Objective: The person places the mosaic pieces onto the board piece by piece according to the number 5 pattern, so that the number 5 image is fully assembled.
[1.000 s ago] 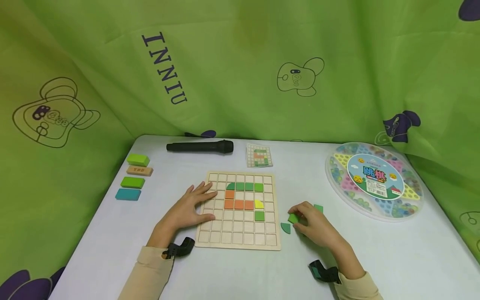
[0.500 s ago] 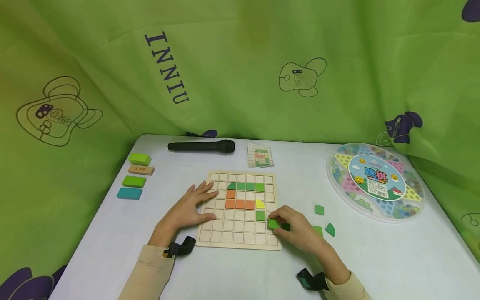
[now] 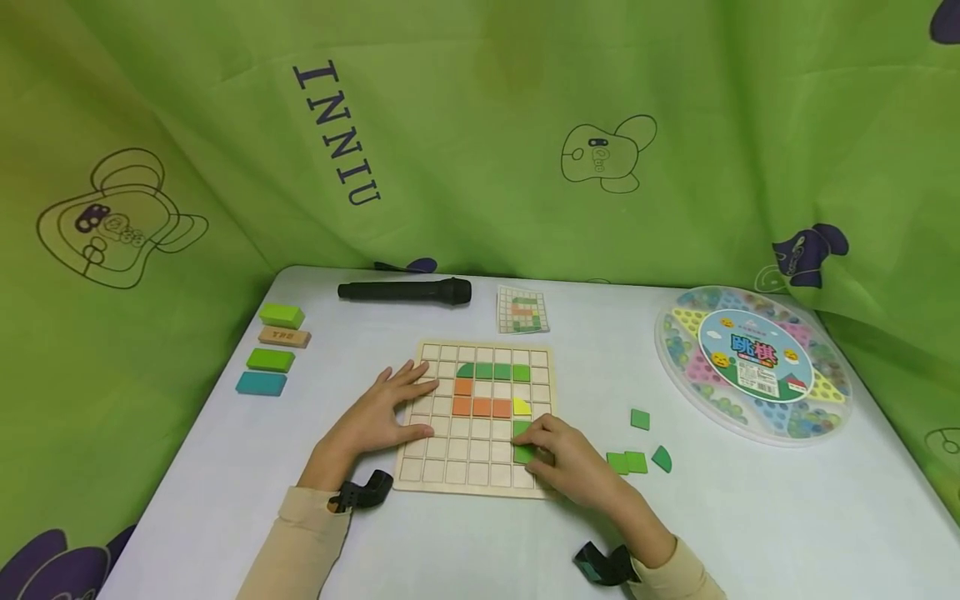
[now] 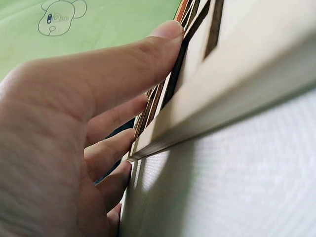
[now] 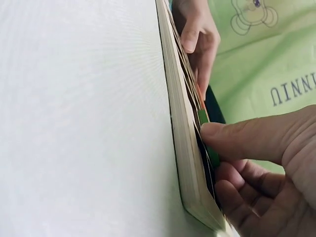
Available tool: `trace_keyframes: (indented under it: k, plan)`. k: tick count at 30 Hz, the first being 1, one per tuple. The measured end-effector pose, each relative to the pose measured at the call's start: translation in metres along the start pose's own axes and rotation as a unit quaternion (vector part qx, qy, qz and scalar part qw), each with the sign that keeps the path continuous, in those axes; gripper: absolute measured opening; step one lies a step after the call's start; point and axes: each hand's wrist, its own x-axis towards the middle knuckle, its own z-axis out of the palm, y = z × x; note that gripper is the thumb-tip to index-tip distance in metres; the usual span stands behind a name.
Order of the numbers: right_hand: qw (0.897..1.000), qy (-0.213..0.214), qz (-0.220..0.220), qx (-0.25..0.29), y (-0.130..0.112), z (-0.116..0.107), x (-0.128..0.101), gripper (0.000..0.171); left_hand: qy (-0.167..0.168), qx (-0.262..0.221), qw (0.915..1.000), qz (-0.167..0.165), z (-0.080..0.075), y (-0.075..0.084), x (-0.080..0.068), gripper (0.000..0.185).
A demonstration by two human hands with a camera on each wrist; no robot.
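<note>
A wooden grid board [image 3: 459, 473] lies on the white table with orange, yellow and green tiles set in its cells. My left hand [image 3: 375, 415] rests on the board's left side with fingers spread; in the left wrist view the thumb [image 4: 165, 37] reaches over its edge. Over the right part of the board, my right hand [image 3: 576, 467] pinches a green square tile [image 3: 521, 455] between thumb and fingers. This tile sits right below another green tile [image 3: 521, 428], and the fingers partly cover both. From the right wrist camera, the thumb [image 5: 237, 138] presses at the green tile's edge.
Several loose green tiles [image 3: 636, 462] lie right of the board. A pattern card [image 3: 522, 311] and a black microphone [image 3: 405, 291] are behind it. Coloured blocks [image 3: 270, 360] stand at the left, and a round Chinese checkers box [image 3: 753, 354] at the back right.
My right hand has carried the green tile leftward from the table onto the board, uncovering the loose tiles on the right. The left hand has stayed in place.
</note>
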Motion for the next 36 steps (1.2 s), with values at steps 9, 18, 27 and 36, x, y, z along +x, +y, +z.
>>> trace_keyframes:
  k: [9,18,27,36]
  plan:
    - [1.0,0.017,-0.018,-0.003,0.001,0.002,0.0,0.03,0.008,0.0,0.9999,0.008,0.0,-0.001,0.001,0.074]
    - [0.999,0.029,0.019,0.001,0.003,-0.016,0.01,0.035,0.004,0.002,1.0,0.006,-0.001,-0.001,0.0,0.075]
    - [0.998,-0.03,0.019,-0.051,0.017,-0.023,0.041,0.043,-0.001,-0.008,1.0,0.001,0.003,-0.001,-0.002,0.074]
    - [0.998,-0.04,0.012,-0.051,0.018,-0.023,0.041,0.037,0.002,-0.005,1.0,-0.007,0.001,0.001,-0.001,0.075]
